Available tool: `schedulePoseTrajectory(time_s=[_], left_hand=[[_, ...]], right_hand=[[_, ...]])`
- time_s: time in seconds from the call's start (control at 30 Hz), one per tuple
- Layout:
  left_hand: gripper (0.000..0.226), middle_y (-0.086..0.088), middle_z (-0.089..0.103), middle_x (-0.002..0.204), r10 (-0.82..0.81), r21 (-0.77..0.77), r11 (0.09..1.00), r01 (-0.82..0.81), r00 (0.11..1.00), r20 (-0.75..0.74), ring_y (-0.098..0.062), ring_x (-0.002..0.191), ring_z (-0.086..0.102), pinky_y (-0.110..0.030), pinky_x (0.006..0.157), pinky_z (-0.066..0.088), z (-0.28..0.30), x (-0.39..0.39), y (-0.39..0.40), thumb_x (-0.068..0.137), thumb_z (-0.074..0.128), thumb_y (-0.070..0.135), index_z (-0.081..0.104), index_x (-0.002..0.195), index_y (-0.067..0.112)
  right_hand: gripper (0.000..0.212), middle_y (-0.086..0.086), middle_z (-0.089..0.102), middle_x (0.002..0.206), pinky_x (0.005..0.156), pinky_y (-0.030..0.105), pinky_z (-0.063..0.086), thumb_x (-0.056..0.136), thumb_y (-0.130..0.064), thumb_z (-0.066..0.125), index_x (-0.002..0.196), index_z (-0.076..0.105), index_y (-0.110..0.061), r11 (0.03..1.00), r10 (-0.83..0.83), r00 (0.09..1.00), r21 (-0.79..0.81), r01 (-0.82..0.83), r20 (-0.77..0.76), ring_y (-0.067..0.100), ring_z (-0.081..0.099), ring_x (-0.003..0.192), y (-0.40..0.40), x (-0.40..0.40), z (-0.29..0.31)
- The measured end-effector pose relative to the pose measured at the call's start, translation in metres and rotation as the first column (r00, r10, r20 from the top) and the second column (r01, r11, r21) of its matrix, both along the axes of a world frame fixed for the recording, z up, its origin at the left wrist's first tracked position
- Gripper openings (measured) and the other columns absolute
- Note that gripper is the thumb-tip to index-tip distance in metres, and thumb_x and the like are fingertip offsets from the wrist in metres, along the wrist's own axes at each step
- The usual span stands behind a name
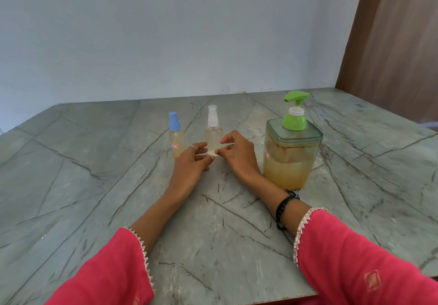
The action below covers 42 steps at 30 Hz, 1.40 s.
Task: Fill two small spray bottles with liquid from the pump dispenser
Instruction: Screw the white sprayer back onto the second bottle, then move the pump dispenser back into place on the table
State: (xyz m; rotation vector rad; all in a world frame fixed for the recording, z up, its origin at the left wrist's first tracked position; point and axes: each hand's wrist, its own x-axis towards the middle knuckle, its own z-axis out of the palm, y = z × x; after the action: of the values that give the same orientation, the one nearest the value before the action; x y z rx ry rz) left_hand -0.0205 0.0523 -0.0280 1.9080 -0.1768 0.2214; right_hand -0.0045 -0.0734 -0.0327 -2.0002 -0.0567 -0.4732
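Two small spray bottles and a pump dispenser are being shown standing upright on a grey, dark-veined desk [94, 186]. The spray bottle with the white cap [213, 131] is being flanked at its base by both hands. The left hand [193, 162] is being held just left of the bottle's foot, its fingers loosely curled toward it, with a ring [192, 147] being worn on one finger. The right hand [237, 153] is being held just right of the same bottle, thumb and forefinger curved in toward the lower body. Fingertips of both hands are being seen at or against the base, but whether the bottle is actually being pinched or only approached cannot be told, since the fingers are blurred.

The spray bottle with the blue cap [175, 136] is being seen just left of the white-capped one, apart from it, partly behind the left hand's fingers; a small label is being shown on its side. Pale yellowish liquid is being seen in both small bottles.

The pump dispenser [291, 153], a clear squarish container with a green pump head [296, 112], is standing near the right wrist, roughly half filled with cloudy amber liquid.

A dark bracelet [284, 207] is being worn on the right forearm, and pink sleeves [355, 252] with pale trim are being seen on both arms.
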Motion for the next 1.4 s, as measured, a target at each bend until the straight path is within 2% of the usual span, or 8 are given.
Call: schedulePoseTrajectory(time_s=[0.2, 0.33, 0.57, 0.7, 0.83, 1.07, 1.27, 1.4], left_hand=[[0.048, 0.011, 0.058, 0.092, -0.038, 0.073, 0.997, 0.039, 0.999, -0.01, 0.004, 0.077, 0.056, -0.011, 0.074, 0.045, 0.002, -0.002, 0.0, 0.09, 0.056, 0.017, 0.043, 0.136, 0.018], [0.052, 0.0, 0.058, 0.117, -0.027, 0.106, 0.994, 0.029, 0.999, -0.019, 0.005, 0.08, 0.053, -0.012, 0.078, 0.043, 0.001, 0.0, 0.001, 0.09, 0.055, 0.018, 0.037, 0.14, 0.016], [0.052, 0.006, 0.051, 0.111, -0.042, 0.077, 0.996, 0.043, 0.999, -0.017, -0.003, 0.092, 0.054, -0.012, 0.072, 0.046, 0.0, 0.001, 0.0, 0.09, 0.056, 0.014, 0.038, 0.139, 0.015], [0.041, -0.002, 0.057, 0.116, -0.009, 0.064, 0.998, 0.009, 1.0, -0.003, -0.012, 0.099, 0.057, -0.014, 0.069, 0.049, -0.001, 0.003, 0.0, 0.089, 0.057, 0.013, 0.048, 0.129, 0.013], [0.019, 0.0, 0.064, 0.1, -0.023, 0.072, 0.997, 0.019, 0.998, 0.061, -0.011, 0.09, 0.061, -0.017, 0.068, 0.052, 0.005, -0.003, -0.002, 0.089, 0.055, 0.012, 0.058, 0.108, 0.017], [0.006, -0.006, 0.067, 0.086, -0.071, 0.012, 0.998, 0.07, 0.979, 0.191, -0.016, 0.084, 0.065, -0.023, 0.069, 0.055, 0.028, -0.02, -0.009, 0.088, 0.056, 0.011, 0.061, 0.091, 0.009], [0.012, 0.005, 0.067, 0.092, -0.266, 0.072, 0.964, 0.256, 0.939, 0.22, -0.005, 0.088, 0.063, -0.024, 0.075, 0.054, 0.041, -0.043, -0.033, 0.084, 0.062, 0.013, 0.062, 0.095, 0.016], [0.063, 0.008, 0.05, 0.125, -0.363, 0.175, 0.924, 0.341, 0.925, 0.111, -0.006, 0.113, 0.049, -0.022, 0.089, 0.044, 0.039, -0.052, -0.059, 0.073, 0.075, 0.021, 0.044, 0.128, 0.023]], right_hand=[[0.02, 0.007, 0.064, 0.107, 0.063, 0.005, 0.038, 0.084, -0.007, 0.067, 0.103, 0.062, -0.01, 0.999, 0.031, 0.999, -0.024, -0.031, 0.003, 0.009, 0.056, 0.086, -0.001, 0.008, -0.003], [0.02, 0.007, 0.066, 0.108, 0.065, 0.005, 0.04, 0.086, -0.005, 0.062, 0.104, 0.066, -0.011, 0.997, 0.05, 0.999, -0.052, -0.05, 0.007, 0.01, 0.058, 0.089, -0.002, 0.01, -0.005], [0.025, 0.007, 0.064, 0.111, 0.071, 0.009, 0.043, 0.086, -0.001, 0.06, 0.109, 0.064, -0.01, 0.991, 0.078, 0.996, -0.115, -0.074, 0.035, 0.015, 0.06, 0.097, -0.002, 0.009, -0.006], [0.018, 0.004, 0.064, 0.106, 0.073, 0.013, 0.045, 0.087, -0.003, 0.058, 0.102, 0.064, -0.011, 0.991, 0.059, 0.995, -0.129, -0.047, 0.086, 0.012, 0.059, 0.092, -0.001, 0.005, -0.004], [0.007, 0.003, 0.063, 0.094, 0.073, 0.026, 0.051, 0.088, -0.009, 0.056, 0.092, 0.062, -0.012, 0.987, 0.075, 0.989, -0.148, -0.056, 0.126, 0.014, 0.059, 0.085, 0.002, -0.008, 0.003], [0.009, 0.004, 0.059, 0.1, 0.072, 0.039, 0.052, 0.094, -0.015, 0.051, 0.103, 0.049, -0.015, 0.939, 0.149, 0.976, -0.332, -0.09, 0.157, 0.018, 0.058, 0.084, -0.006, -0.061, 0.031], [0.007, -0.001, 0.059, 0.087, 0.056, 0.028, 0.049, 0.092, -0.013, 0.053, 0.094, 0.06, -0.012, 0.879, 0.056, 0.872, -0.438, 0.188, 0.487, 0.011, 0.053, 0.064, -0.039, -0.107, 0.043], [0.014, -0.003, 0.054, 0.091, 0.05, 0.008, 0.037, 0.085, -0.011, 0.063, 0.096, 0.058, -0.015, 0.847, -0.218, 0.75, -0.26, 0.464, 0.625, 0.002, 0.043, 0.064, -0.065, -0.127, 0.034]])
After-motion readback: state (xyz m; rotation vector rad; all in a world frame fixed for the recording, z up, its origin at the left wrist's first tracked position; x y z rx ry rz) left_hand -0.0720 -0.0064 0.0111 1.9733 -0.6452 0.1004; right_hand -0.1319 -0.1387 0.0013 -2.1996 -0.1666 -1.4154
